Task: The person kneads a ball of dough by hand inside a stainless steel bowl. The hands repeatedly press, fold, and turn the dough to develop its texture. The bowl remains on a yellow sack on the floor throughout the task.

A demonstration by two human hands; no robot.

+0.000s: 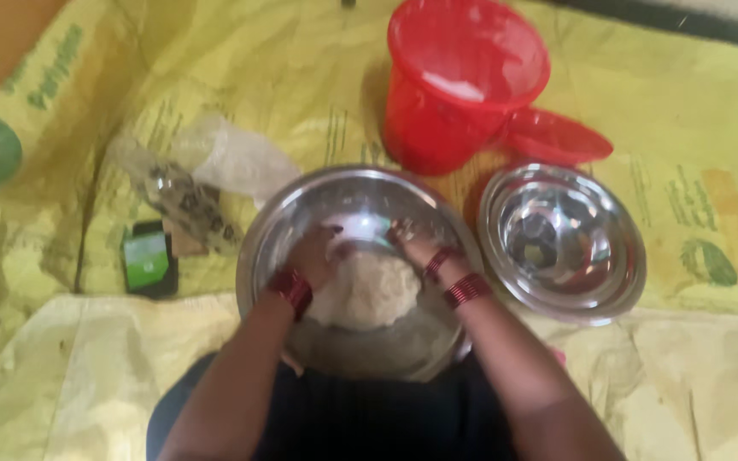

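Observation:
A large steel bowl (271, 218) sits in front of me on yellow sacking. Inside it lies a pale lump of dough (369, 294). My left hand (316, 254) presses on the dough's far left side, with red bangles on the wrist. On the dough's far right side my right hand (412, 243) presses too, also with red bangles. Both hands are blurred, with fingers curled against the dough.
A second, smaller steel bowl (561, 303) stands to the right. Behind the bowls is a red plastic bucket (437, 111) with a red lid (553, 137) beside it. On the left lie a clear plastic bag (207, 171) and a small dark phone-like object (149, 259). Yellow sacks (87, 367) cover the floor.

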